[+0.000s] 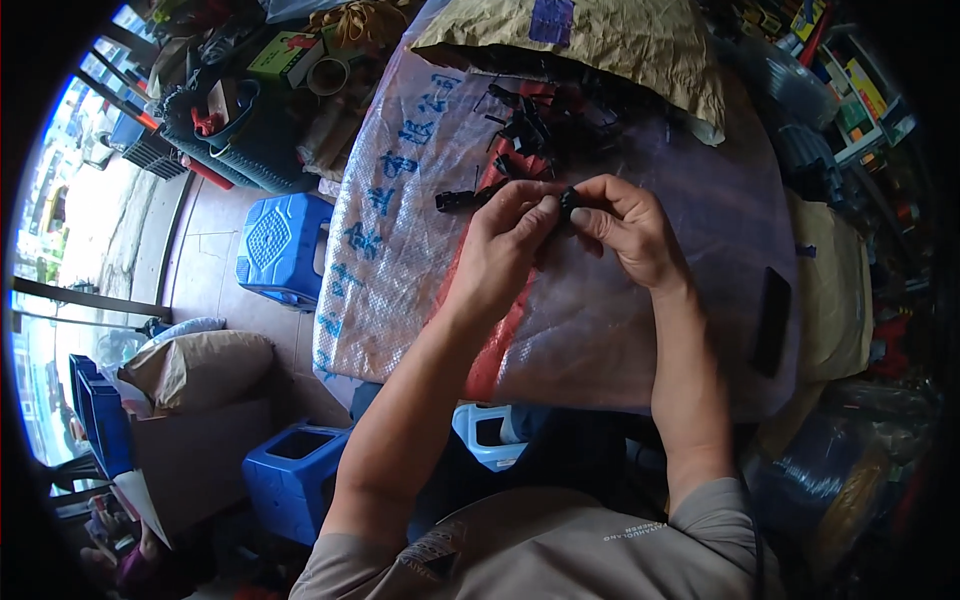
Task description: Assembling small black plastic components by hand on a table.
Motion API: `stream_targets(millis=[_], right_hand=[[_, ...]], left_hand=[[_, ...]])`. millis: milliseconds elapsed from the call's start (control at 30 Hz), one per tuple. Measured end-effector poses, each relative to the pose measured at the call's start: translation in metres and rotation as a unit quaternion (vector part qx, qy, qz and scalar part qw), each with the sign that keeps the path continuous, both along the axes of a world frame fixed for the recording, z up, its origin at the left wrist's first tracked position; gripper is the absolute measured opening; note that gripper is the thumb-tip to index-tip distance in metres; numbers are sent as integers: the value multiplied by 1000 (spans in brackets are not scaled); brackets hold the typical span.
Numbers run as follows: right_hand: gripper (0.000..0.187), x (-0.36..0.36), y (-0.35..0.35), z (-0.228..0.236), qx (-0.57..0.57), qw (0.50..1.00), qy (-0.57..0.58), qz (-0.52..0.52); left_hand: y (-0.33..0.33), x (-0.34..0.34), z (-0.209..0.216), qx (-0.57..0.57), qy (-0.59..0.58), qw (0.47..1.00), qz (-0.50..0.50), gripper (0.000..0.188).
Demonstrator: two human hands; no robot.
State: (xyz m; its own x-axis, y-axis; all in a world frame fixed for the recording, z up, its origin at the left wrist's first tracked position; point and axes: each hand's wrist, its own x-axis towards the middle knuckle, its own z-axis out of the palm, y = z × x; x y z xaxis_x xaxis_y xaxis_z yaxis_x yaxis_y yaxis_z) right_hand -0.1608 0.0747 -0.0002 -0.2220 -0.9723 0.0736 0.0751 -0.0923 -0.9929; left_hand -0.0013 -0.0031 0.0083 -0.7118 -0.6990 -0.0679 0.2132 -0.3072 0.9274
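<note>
Both my hands meet over the middle of a table spread with a woven plastic sheet (590, 340). Between them is a small black plastic part (569, 200), mostly covered by my fingers. My left hand (515, 225) pinches its left side with thumb and forefinger. On the other side, the thumb and bent fingers of my right hand (630, 225) close on the same part. Just beyond my hands lies a loose pile of black plastic parts (525, 125), with one piece (458, 201) beside my left knuckles. The pile spills from the mouth of a brown paper sack (610, 45).
A black phone-like slab (771, 322) lies at the table's right edge. Blue plastic stools (285, 245) stand on the floor to the left, one more (490, 432) near my legs. Another paper sack (835, 290) sits right of the table. Cluttered shelves (855, 95) fill the far right.
</note>
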Motion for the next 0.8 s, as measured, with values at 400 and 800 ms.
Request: stream_targets(millis=[400, 800], right_hand=[[10, -3, 12, 14, 84, 994, 40, 62], [27, -74, -61, 14, -65, 911, 378, -151]], left_hand=[[-2, 4, -9, -272, -104, 955, -56, 30], [-54, 14, -20, -350, -119, 902, 222, 22]])
